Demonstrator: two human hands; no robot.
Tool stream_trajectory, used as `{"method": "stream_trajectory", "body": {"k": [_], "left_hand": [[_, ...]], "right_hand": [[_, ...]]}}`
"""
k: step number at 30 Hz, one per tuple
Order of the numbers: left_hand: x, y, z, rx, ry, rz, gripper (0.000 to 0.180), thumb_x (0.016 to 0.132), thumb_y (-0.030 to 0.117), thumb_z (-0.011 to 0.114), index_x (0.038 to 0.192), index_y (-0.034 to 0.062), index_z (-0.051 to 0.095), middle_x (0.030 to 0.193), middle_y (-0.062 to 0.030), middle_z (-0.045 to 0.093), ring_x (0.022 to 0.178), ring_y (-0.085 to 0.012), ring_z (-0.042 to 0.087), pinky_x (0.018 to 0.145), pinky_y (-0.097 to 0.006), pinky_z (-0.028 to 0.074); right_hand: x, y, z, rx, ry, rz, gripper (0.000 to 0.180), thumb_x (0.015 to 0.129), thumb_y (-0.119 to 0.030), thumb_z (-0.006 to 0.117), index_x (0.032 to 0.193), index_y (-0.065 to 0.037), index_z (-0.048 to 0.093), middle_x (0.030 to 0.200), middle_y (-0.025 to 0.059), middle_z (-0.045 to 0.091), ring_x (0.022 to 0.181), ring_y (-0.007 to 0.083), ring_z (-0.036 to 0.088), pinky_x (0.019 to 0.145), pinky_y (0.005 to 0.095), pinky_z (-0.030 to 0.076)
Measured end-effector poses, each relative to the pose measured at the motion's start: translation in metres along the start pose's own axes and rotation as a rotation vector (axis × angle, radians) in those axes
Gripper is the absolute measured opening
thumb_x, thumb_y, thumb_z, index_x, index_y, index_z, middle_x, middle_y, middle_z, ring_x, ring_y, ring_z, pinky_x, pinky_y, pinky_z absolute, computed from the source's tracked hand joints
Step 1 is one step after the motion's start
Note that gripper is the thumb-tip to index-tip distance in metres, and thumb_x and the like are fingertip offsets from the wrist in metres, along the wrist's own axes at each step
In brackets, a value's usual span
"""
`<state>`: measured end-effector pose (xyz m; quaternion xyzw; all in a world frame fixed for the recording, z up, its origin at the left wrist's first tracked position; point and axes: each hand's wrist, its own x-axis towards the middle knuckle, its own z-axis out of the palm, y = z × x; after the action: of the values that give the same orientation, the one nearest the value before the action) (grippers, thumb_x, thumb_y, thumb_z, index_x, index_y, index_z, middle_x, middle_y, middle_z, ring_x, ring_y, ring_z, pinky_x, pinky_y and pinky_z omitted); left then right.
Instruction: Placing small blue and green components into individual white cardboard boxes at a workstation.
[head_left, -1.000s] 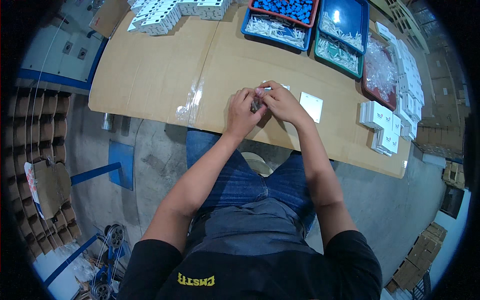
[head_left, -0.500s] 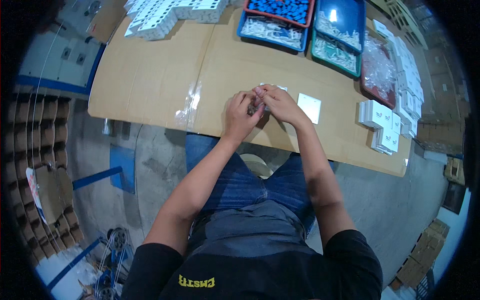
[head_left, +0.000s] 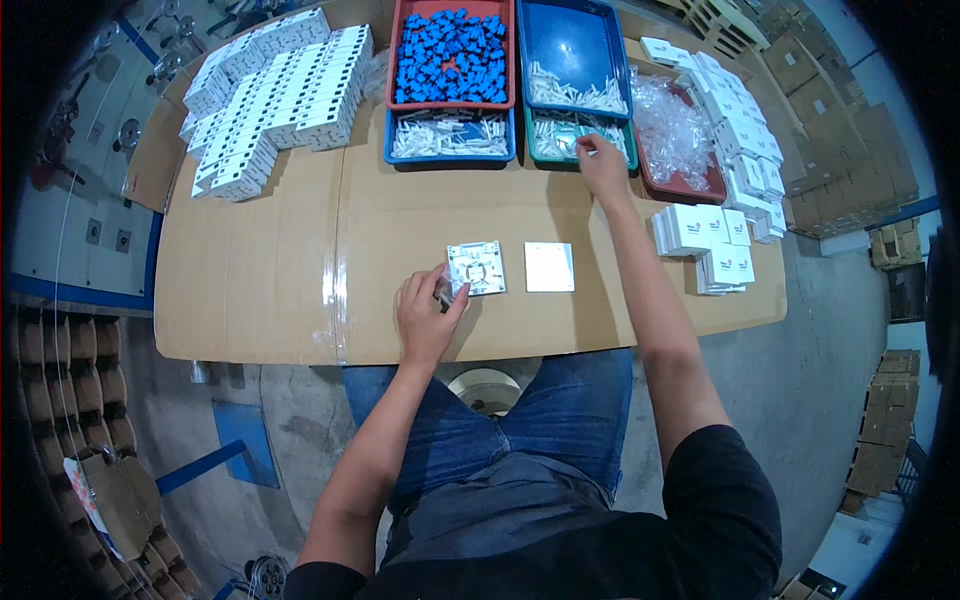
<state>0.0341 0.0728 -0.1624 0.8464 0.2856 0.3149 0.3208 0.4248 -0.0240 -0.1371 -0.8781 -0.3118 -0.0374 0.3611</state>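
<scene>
My left hand (head_left: 428, 315) rests on the cardboard-covered table, fingers curled beside the left edge of a square white fitting (head_left: 476, 268) with its detailed inner side up. Something small and shiny shows between thumb and fingers, too unclear to name. A plain white square plate (head_left: 549, 267) lies flat just right of the fitting. Farther off, my right arm stretches out, and my right hand (head_left: 604, 170) is over the front edge of a green tray (head_left: 556, 163) of small white parts. Its fingertips are pinched together; what they hold, if anything, cannot be made out.
A red tray (head_left: 398, 95) of blue pieces sits partly over a blue tray (head_left: 400, 161) of white parts. Another blue tray (head_left: 565, 45) overlaps the green one. Clear plastic bags (head_left: 668, 125) fill a tray at right. White boxes (head_left: 705, 232) and stacked white units (head_left: 290, 100) flank them.
My hands were together over the fitting and have parted. The right has reached forward to the green tray; the left stays by the fitting. The whole view has shifted, showing more of the table's far side.
</scene>
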Motion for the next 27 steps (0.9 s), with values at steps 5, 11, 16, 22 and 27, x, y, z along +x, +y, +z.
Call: {"method": "stream_trajectory", "body": {"k": [5, 11, 16, 22, 27], "left_hand": [[-0.001, -0.002, -0.003, 0.017, 0.027, 0.01, 0.042, 0.082, 0.029, 0.084, 0.117, 0.0074, 0.073, 0.095, -0.0056, 0.064, 0.091, -0.0253, 0.062, 0.086, -0.04, 0.048], [0.0, 0.002, 0.001, -0.008, 0.035, 0.005, 0.041, 0.082, 0.026, 0.084, 0.116, 0.0071, 0.072, 0.096, -0.0065, 0.064, 0.092, -0.0261, 0.062, 0.086, -0.041, 0.048], [0.003, 0.0, 0.0, -0.043, 0.029, -0.047, 0.042, 0.081, 0.026, 0.084, 0.116, 0.0068, 0.072, 0.095, -0.0076, 0.063, 0.092, -0.0271, 0.062, 0.084, -0.041, 0.049], [-0.001, -0.005, -0.004, 0.008, 0.052, 0.007, 0.044, 0.082, 0.02, 0.084, 0.122, 0.0073, 0.072, 0.098, -0.0088, 0.062, 0.093, -0.0268, 0.063, 0.085, -0.04, 0.05], [0.0, 0.0, -0.004, -0.021, 0.045, 0.043, 0.045, 0.081, 0.018, 0.083, 0.123, 0.0096, 0.073, 0.1, -0.0089, 0.063, 0.096, -0.0274, 0.062, 0.087, -0.041, 0.049]], "right_hand": [[0.037, 0.008, 0.007, -0.282, 0.111, -0.005, 0.019, 0.094, -0.019, 0.066, 0.108, -0.009, 0.072, 0.104, 0.0136, 0.074, 0.099, 0.0357, 0.07, 0.082, 0.0494, 0.056], [0.053, 0.033, 0.024, -0.397, 0.125, -0.063, 0.022, 0.094, -0.018, 0.064, 0.114, -0.013, 0.07, 0.107, 0.014, 0.072, 0.1, 0.0366, 0.07, 0.084, 0.0494, 0.055], [0.041, 0.006, 0.005, -0.142, 0.26, -0.285, 0.017, 0.09, -0.014, 0.069, 0.106, -0.01, 0.072, 0.1, 0.0145, 0.071, 0.092, 0.0367, 0.068, 0.079, 0.0471, 0.054], [-0.115, -0.081, 0.019, 0.708, -0.246, 0.143, 0.013, 0.096, -0.008, 0.072, 0.106, 0.0, 0.072, 0.089, -0.0006, 0.071, 0.078, 0.0048, 0.061, 0.07, 0.0225, 0.049], [-0.202, -0.143, 0.035, 0.967, -0.329, 0.185, 0.015, 0.094, -0.009, 0.075, 0.105, 0.0, 0.073, 0.085, 0.0008, 0.072, 0.07, 0.004, 0.058, 0.063, 0.0229, 0.048]]}}
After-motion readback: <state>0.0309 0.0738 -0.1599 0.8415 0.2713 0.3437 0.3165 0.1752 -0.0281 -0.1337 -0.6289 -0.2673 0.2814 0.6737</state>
